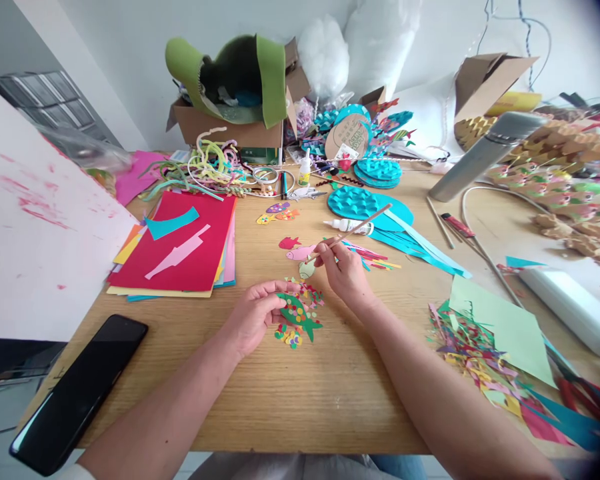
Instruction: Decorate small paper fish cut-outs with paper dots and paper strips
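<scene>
Between the thumb and fingers of my left hand [254, 317] is a green paper fish [299, 316] dotted with small coloured paper circles. Loose paper dots [293, 337] lie on the table under and around it. My right hand [347, 273] pinches a thin wooden stick [363, 224], which slants up to the right with its lower end pointing toward the light green paper fish [307, 268]. A pink paper fish [301, 253] and a red paper fish [290, 243] rest just beyond. Farther back lie several small decorated fish [283, 212].
At left are a stack of coloured paper [180, 247] and a black phone [83, 393]. A glue bottle [350, 227] lies beside blue paper pieces [370, 203]. Paper scraps [480, 353], scissors [580, 393] and a grey bottle [483, 157] are on the right.
</scene>
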Demonstrator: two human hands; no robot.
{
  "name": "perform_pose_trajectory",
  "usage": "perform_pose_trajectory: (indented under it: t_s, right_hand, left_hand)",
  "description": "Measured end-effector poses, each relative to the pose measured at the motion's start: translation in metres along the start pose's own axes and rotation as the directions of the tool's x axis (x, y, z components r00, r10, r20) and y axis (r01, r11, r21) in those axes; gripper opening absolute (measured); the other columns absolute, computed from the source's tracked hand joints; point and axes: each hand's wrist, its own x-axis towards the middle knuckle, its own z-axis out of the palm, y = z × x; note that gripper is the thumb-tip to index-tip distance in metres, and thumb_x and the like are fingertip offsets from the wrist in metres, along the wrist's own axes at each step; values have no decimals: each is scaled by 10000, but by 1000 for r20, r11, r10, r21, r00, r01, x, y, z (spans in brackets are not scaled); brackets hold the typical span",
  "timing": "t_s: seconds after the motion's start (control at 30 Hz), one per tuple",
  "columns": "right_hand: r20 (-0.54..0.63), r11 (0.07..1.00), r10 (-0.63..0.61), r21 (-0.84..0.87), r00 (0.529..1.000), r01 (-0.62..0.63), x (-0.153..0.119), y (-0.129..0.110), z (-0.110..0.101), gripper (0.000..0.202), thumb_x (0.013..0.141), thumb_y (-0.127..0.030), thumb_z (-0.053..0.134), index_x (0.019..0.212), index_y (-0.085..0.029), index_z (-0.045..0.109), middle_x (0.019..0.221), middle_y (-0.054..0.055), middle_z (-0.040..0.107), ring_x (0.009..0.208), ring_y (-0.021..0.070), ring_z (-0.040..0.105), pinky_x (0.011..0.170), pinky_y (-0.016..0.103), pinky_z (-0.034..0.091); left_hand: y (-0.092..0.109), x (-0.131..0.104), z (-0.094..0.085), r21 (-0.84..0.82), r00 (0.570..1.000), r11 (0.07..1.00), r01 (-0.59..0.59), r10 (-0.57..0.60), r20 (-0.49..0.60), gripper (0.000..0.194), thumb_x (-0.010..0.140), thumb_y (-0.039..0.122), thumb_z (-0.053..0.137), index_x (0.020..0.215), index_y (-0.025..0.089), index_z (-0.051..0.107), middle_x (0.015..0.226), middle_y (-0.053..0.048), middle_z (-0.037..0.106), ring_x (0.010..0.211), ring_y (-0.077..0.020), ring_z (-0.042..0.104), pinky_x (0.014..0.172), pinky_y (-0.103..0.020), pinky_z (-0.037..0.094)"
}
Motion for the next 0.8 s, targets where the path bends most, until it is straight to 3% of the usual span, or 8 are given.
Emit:
perform_pose_trajectory:
  t_s: [0.17,0.33,0.53,0.67,0.8]
  right_hand:
    - [52,996,-82,28,995,81,-1,4,-7,426,988,-444,334,763,-222,620,920,66,713,855,189,661,806,321,470]
    - [170,979,-180,-60,969,193,-1,10,-17,296,994,-367,342,1042,-221,595,924,64,734,865,201,666,828,358,470]
    - [123,974,-203,-81,971,214,1,16,-23,255,993,-365,366,1012,-233,583,904,55,737,831,199,648,781,341,471]
    - [98,987,-154,-19,983,157,-1,15,-24,285,1001,-395,343,1017,-230,574,893,41,735,798,178,645,774,328,474]
    - [45,990,-75,121,996,69,-1,14,-21,338,996,-458,332,1023,-217,568,856,48,730,748,169,642,741,330,488]
  left_hand:
    - [0,2,-1,18,1000,1000,-13,14,-21,295,607,188,686,892,123,717,859,-79,710,727,-190,669,609,-306,544]
    - [-2,3,-5,5,999,1000,-29,29,-18,293,607,198,693,890,123,710,813,-80,714,700,-186,671,602,-293,534]
    - [3,3,-7,27,999,999,-41,42,-31,325,623,214,686,935,124,703,811,-81,719,667,-180,664,602,-307,542]
    - [17,0,-13,188,997,982,-12,25,-68,295,628,244,657,897,127,690,761,-70,699,647,-185,652,572,-306,531]
    - [30,-2,-24,455,986,891,2,74,-149,183,634,234,590,773,147,671,672,-30,657,605,-159,606,567,-270,489]
